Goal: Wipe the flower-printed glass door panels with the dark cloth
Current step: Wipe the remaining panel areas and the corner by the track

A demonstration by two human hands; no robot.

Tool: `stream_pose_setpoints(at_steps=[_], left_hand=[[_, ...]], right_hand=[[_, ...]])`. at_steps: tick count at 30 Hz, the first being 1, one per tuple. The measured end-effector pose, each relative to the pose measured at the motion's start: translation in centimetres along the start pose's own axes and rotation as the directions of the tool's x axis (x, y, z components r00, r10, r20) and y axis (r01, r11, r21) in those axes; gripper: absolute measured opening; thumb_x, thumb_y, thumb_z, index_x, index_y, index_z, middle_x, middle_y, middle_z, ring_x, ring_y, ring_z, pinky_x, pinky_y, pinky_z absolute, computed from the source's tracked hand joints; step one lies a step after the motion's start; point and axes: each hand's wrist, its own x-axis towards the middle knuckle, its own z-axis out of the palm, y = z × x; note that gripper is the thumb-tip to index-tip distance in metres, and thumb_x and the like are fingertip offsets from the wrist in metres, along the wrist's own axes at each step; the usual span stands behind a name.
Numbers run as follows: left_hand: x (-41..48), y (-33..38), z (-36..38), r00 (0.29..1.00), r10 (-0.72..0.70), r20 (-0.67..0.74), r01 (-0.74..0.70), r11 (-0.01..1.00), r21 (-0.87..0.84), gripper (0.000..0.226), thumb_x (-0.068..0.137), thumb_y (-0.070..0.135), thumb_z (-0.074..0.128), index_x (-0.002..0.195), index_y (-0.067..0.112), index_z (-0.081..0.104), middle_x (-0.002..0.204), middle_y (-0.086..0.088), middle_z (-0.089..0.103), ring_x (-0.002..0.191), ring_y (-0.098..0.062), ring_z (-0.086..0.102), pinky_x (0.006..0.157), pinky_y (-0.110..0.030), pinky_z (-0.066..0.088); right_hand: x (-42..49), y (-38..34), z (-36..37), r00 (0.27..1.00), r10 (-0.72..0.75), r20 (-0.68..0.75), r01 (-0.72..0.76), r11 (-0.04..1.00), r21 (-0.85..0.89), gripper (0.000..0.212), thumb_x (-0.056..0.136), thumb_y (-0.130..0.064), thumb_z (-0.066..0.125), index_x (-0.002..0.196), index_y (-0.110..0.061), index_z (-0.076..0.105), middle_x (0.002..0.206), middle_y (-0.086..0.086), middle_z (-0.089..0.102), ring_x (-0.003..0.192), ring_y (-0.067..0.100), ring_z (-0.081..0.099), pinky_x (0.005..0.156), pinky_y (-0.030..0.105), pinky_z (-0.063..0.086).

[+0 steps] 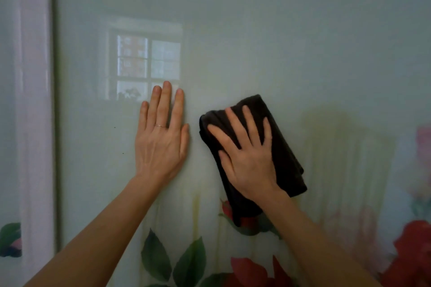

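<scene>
A pale green glass door panel [268, 30] fills the view, printed with red flowers and green leaves along its lower part. My right hand [247, 154] presses a folded dark cloth [286, 147] flat against the glass with spread, straight fingers. My left hand [162, 137], wearing a thin ring, rests flat on the glass just left of the cloth, fingers straight and pointing up. The cloth's lower end covers part of a red rosebud.
A dark vertical frame strip [56, 100] borders the panel on the left, with a pinkish-white strip [32, 100] and another printed panel [9, 237] beyond it. A window reflection [144, 60] shows on the glass above my left hand.
</scene>
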Motion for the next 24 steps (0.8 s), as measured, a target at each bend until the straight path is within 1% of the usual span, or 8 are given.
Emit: stream_pose_setpoints(at_steps=[2,4,7,9,11,15,19,24], left_hand=[[0.1,0.1,0.1,1.000,-0.004,-0.006,0.004,1.000,0.000,0.062,0.102,0.027,0.033,0.159,0.008,0.022,0.166,-0.017,0.015,0.155,-0.032,0.010,0.126,-0.047,0.009],[0.2,0.1,0.1,1.000,-0.007,-0.005,0.007,1.000,0.002,0.062,0.102,0.027,0.034,0.159,0.009,0.022,0.166,-0.017,0.015,0.154,-0.033,0.011,0.125,-0.047,0.008],[0.6,0.9,0.4,0.999,0.052,-0.002,-0.052,0.999,-0.005,0.061,0.102,0.029,0.035,0.159,0.010,0.023,0.165,-0.018,0.018,0.154,-0.034,0.013,0.125,-0.048,0.009],[0.9,2.0,0.8,0.995,0.096,0.000,-0.096,0.995,-0.011,0.059,0.103,0.029,0.035,0.159,0.010,0.024,0.165,-0.017,0.018,0.153,-0.035,0.015,0.125,-0.049,0.011],[1.3,3.4,1.2,0.995,0.094,-0.012,-0.095,0.995,-0.016,0.059,0.104,0.028,0.034,0.159,0.009,0.024,0.165,-0.017,0.018,0.153,-0.035,0.015,0.125,-0.049,0.011],[1.9,4.3,1.5,0.997,0.076,-0.010,-0.076,0.997,-0.026,0.060,0.104,0.028,0.033,0.159,0.009,0.021,0.166,-0.017,0.017,0.154,-0.035,0.013,0.125,-0.048,0.008],[2.1,4.5,1.3,0.997,0.082,0.008,-0.081,0.996,-0.031,0.059,0.104,0.028,0.035,0.159,0.010,0.024,0.165,-0.018,0.018,0.153,-0.036,0.015,0.124,-0.051,0.011],[1.7,6.9,1.9,0.983,0.180,0.044,-0.178,0.982,-0.056,0.059,0.103,0.028,0.039,0.159,0.012,0.027,0.165,-0.018,0.019,0.153,-0.036,0.017,0.124,-0.051,0.010]], right_hand=[[-0.6,2.4,-0.3,1.000,-0.019,-0.014,0.019,1.000,0.011,0.055,0.097,-0.028,0.054,0.151,-0.031,0.046,0.163,0.008,0.035,0.154,0.033,0.024,0.121,0.063,0.016],[-1.3,4.1,-0.3,0.983,0.163,-0.079,-0.166,0.986,-0.026,0.055,0.097,-0.028,0.053,0.151,-0.030,0.045,0.162,0.009,0.035,0.153,0.033,0.026,0.121,0.062,0.018],[-0.8,3.6,0.2,0.815,0.540,-0.208,-0.558,0.829,-0.034,0.057,0.098,-0.029,0.049,0.154,-0.028,0.037,0.164,0.010,0.032,0.153,0.033,0.023,0.120,0.064,0.018],[0.5,1.8,0.7,0.726,0.646,-0.236,-0.667,0.745,-0.009,0.059,0.097,-0.030,0.048,0.154,-0.027,0.035,0.164,0.011,0.031,0.153,0.035,0.022,0.119,0.066,0.017],[0.8,0.6,0.7,0.781,0.591,-0.202,-0.607,0.794,-0.024,0.059,0.097,-0.032,0.048,0.155,-0.028,0.033,0.164,0.012,0.031,0.153,0.038,0.022,0.119,0.067,0.016],[-1.0,3.3,-0.4,0.980,0.186,-0.068,-0.190,0.980,-0.063,0.058,0.099,-0.032,0.051,0.155,-0.029,0.038,0.163,0.012,0.033,0.153,0.037,0.022,0.120,0.066,0.015],[-2.5,7.1,-1.1,0.986,0.149,-0.078,-0.152,0.988,-0.032,0.054,0.098,-0.027,0.053,0.151,-0.028,0.045,0.161,0.011,0.037,0.152,0.034,0.027,0.121,0.062,0.017],[-1.2,5.8,-0.2,0.655,0.710,-0.259,-0.736,0.677,-0.003,0.057,0.098,-0.029,0.047,0.154,-0.024,0.040,0.163,0.011,0.033,0.152,0.034,0.025,0.118,0.066,0.021]])
